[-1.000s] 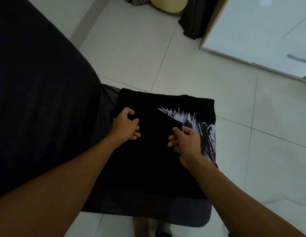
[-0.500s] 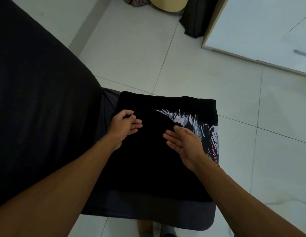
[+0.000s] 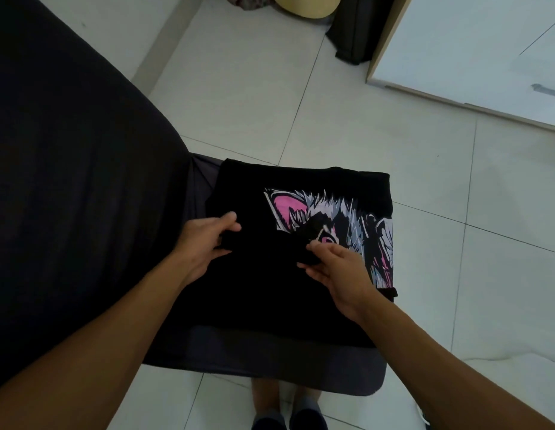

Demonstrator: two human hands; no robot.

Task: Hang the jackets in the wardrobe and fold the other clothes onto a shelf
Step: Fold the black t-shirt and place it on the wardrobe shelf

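The black T-shirt [image 3: 270, 290], printed with a pink-eared animal graphic [image 3: 329, 212], lies part-folded on a grey cloth [image 3: 270, 361] at the corner of a dark-covered bed [image 3: 68, 197], its far edge overhanging toward the tiled floor [image 3: 239, 103]. The left hand [image 3: 205, 243] pinches a fold of the black fabric between thumb and fingers at the shirt's left side. The right hand [image 3: 335, 265] pinches a small bunch of cloth at mid-chest, just over the graphic. Step in hand, as judged: drawing a panel or sleeve across to narrow the shirt. To do it well, both pinches should travel together and level, keeping the lifted edge taut and parallel to the shirt's side, then be laid flat and smoothed outward before release; uneven pull would skew the fold. A white wardrobe panel [image 3: 471, 51] stands near, upper right; no shelf is visible.
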